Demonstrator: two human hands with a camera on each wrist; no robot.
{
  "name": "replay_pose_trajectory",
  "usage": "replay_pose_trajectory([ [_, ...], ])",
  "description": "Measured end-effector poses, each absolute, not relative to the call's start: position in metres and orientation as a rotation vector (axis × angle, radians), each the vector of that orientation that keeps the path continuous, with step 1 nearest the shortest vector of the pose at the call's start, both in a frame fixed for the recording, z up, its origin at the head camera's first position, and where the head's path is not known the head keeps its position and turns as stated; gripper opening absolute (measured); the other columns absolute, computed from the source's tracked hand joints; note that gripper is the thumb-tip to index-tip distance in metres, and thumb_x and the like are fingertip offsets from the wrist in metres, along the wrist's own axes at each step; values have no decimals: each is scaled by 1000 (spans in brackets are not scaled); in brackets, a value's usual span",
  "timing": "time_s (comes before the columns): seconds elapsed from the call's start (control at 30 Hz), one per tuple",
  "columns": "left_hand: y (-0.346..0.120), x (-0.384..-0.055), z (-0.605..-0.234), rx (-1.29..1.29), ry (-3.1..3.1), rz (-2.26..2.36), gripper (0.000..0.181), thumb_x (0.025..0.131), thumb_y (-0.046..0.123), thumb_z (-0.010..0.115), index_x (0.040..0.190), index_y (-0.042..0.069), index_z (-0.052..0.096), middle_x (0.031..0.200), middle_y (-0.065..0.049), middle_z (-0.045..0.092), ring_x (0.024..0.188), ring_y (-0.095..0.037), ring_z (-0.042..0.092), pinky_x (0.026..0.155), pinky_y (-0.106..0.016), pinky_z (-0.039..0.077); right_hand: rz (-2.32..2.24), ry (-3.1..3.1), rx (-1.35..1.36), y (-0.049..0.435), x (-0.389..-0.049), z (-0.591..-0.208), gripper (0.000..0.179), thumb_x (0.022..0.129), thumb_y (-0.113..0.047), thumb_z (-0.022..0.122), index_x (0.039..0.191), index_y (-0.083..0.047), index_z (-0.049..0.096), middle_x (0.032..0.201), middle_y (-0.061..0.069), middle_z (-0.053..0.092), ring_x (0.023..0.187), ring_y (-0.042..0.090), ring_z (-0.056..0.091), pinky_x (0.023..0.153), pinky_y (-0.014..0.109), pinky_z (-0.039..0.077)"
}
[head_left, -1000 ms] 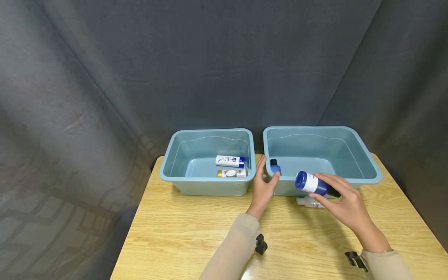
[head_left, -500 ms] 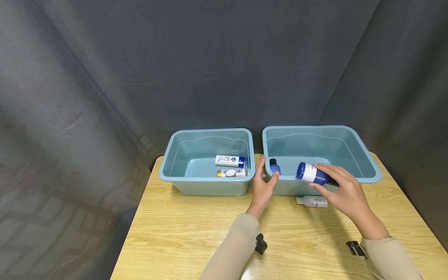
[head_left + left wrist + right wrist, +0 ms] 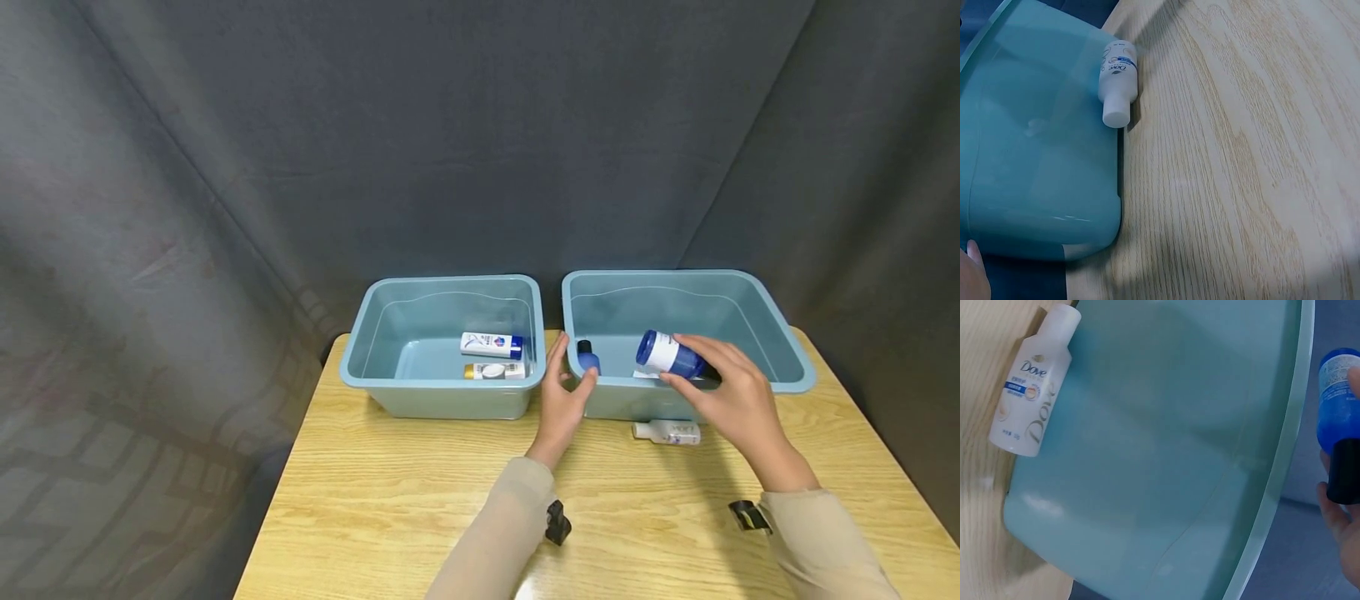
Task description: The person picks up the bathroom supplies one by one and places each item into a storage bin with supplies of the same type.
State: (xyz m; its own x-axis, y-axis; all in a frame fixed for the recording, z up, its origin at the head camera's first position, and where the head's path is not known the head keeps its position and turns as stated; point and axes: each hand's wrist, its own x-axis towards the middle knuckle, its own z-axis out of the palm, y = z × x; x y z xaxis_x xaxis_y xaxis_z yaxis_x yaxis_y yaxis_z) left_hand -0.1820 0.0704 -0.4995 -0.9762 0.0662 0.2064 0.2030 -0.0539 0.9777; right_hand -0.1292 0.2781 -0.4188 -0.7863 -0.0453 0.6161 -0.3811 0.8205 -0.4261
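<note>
My right hand (image 3: 738, 400) grips a small blue bottle (image 3: 671, 353) with a white label and black cap, tilted above the right bin's near rim. In the right wrist view, the bottle (image 3: 1338, 406) has its black cap (image 3: 1344, 472) pointing down. My left hand (image 3: 561, 408) touches the near left corner of the right blue-green bin (image 3: 780, 385), fingers and thumb spread. Inside that bin, another blue bottle (image 3: 587, 360) with a black cap lies near this corner. A white sliver (image 3: 643, 375) shows below the held bottle. On the table, a white Dove bottle (image 3: 667, 432) lies against the bin's front wall.
A matching left bin (image 3: 442, 384) stands beside the right one, with a narrow gap between. In it lie a white bottle (image 3: 487, 344) with a blue cap and a white one (image 3: 497, 371) with a yellow cap. Dark curtains (image 3: 480, 150) hang behind the wooden table (image 3: 390, 500).
My right hand has raised the blue bottle and moved it farther over the right bin, away from me. The white bottle on the table shows more fully. My left hand has stayed put.
</note>
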Motion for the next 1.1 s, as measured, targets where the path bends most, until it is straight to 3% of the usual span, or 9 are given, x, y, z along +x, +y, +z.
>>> replay_pose_trajectory([
  [0.17,70,-183,-498,-294,-2100,-2182,68,95,22,66,155,20,34,156,18,30,138,-4,33,102,-34,39,729,-2410,282,275,-136,-415,66,60,-2,93,121,-4,68,120,22,64,105,41,58,77,59,48],
  [0.63,67,-184,-498,-289,-2103,-2186,69,94,20,67,155,20,35,157,13,31,137,-4,35,102,-39,39,748,-2499,216,272,-149,-412,61,70,-8,90,126,-3,66,123,25,62,105,46,57,75,62,48],
  [0.83,68,-185,-498,-290,-2113,-2193,68,94,20,67,155,21,36,156,18,30,136,-4,36,101,-34,39,722,-2536,188,275,-155,-411,59,73,-10,88,127,-3,64,123,27,61,102,47,57,72,61,48],
  [1.1,69,-184,-499,-289,-2114,-2192,69,94,20,67,155,20,36,157,12,31,135,-4,37,100,-34,39,686,-2582,164,280,-155,-410,60,75,-13,87,128,-3,63,125,26,60,102,46,57,73,61,47],
])
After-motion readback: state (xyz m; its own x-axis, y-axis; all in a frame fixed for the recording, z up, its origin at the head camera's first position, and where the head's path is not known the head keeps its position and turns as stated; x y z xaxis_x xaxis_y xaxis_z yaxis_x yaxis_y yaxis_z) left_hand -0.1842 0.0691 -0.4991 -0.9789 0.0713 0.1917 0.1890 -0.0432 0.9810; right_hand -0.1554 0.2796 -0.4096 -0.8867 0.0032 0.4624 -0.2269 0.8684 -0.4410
